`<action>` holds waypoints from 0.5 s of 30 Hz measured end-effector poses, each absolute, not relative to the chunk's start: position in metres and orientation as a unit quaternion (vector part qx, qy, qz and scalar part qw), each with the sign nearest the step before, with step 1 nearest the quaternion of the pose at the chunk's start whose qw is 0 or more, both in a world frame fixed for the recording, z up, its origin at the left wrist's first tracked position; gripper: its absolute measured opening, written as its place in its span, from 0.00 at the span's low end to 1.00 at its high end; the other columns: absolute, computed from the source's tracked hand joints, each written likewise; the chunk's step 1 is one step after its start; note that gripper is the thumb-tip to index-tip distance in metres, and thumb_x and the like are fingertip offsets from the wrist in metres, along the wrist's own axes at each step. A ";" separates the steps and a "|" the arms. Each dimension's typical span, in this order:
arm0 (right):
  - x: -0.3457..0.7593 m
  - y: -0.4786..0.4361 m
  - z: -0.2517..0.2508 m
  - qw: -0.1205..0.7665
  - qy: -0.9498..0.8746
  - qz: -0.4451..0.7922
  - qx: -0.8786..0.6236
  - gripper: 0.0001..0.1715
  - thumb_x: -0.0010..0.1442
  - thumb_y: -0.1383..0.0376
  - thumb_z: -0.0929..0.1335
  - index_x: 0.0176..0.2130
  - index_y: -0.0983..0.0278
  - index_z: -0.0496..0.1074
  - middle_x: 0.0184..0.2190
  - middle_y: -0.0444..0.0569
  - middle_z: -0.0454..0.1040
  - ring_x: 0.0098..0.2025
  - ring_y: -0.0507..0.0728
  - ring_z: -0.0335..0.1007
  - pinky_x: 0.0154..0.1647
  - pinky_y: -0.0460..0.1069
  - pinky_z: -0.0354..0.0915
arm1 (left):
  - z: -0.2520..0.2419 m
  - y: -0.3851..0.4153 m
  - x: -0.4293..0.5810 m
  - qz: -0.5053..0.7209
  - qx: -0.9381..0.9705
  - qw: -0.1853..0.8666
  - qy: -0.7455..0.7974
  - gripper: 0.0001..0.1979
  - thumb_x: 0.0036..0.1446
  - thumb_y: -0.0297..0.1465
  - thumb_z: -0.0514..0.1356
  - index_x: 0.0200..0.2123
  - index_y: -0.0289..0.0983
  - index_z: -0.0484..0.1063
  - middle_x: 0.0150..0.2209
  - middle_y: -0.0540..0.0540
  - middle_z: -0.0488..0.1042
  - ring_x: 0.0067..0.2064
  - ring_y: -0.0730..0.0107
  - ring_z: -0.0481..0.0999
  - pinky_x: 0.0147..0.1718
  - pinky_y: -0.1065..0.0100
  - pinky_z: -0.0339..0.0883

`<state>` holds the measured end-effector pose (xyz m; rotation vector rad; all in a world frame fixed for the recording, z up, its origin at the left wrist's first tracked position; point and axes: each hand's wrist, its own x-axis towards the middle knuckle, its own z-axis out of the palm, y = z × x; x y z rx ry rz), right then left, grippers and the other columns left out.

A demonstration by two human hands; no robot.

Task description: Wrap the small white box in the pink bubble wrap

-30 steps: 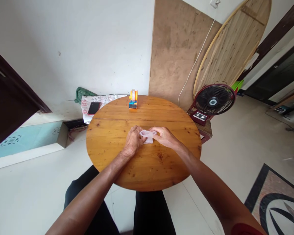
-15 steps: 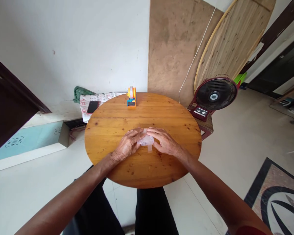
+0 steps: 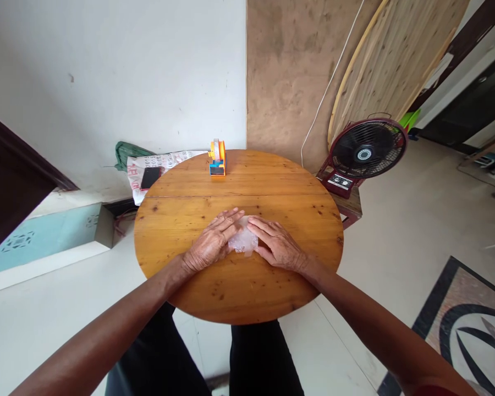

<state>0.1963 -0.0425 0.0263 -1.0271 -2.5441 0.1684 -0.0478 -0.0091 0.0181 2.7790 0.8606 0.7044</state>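
Between my hands, on the round wooden table, lies a small bundle of clear bubble wrap. A short strip of clear tape shows at its near edge. My left hand presses on the bundle's left side, fingers together and curved over it. From the right, my right hand grips it, fingertips on top and thumb at the near side. What is inside the wrap I cannot make out. Farther back on the table stands an orange and blue tape dispenser with a roll of clear tape in it.
A dark red fan stands on a stool just beyond the table's right edge. Left of the table, a dark phone lies on a printed white sack. A wooden round tabletop leans at the back.
My hands have turned the bundle slightly and pulled it a little closer. The tape strip that stuck out at the near side now lies mostly against the bundle. The view has shifted slightly.
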 end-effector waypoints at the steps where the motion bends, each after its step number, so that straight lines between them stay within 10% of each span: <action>1: 0.196 -0.043 0.026 0.199 -0.906 0.063 -0.368 0.36 0.62 0.67 0.61 0.67 0.64 0.52 0.67 0.55 0.53 0.69 0.59 0.47 0.65 0.58 0.51 | 0.017 -0.007 -0.047 0.238 0.927 0.085 0.277 0.29 0.50 0.21 0.57 0.58 0.34 0.63 0.66 0.36 0.57 0.69 0.55 0.49 0.65 0.50 0.48; 10: 0.194 -0.024 0.021 0.265 -0.883 0.120 -0.369 0.42 0.53 0.70 0.67 0.65 0.61 0.56 0.65 0.53 0.58 0.67 0.61 0.52 0.65 0.59 0.53 | 0.019 0.003 -0.033 0.347 0.831 0.312 0.303 0.20 0.45 0.24 0.59 0.44 0.37 0.64 0.57 0.37 0.68 0.56 0.56 0.69 0.52 0.57 0.64; 15: 0.187 0.002 0.038 0.308 -0.825 0.262 -0.394 0.33 0.52 0.65 0.71 0.58 0.61 0.66 0.55 0.51 0.71 0.56 0.61 0.67 0.58 0.57 0.61 | 0.029 0.025 -0.023 0.381 0.658 0.534 0.370 0.18 0.46 0.38 0.66 0.37 0.34 0.68 0.33 0.47 0.75 0.32 0.69 0.73 0.31 0.70 0.65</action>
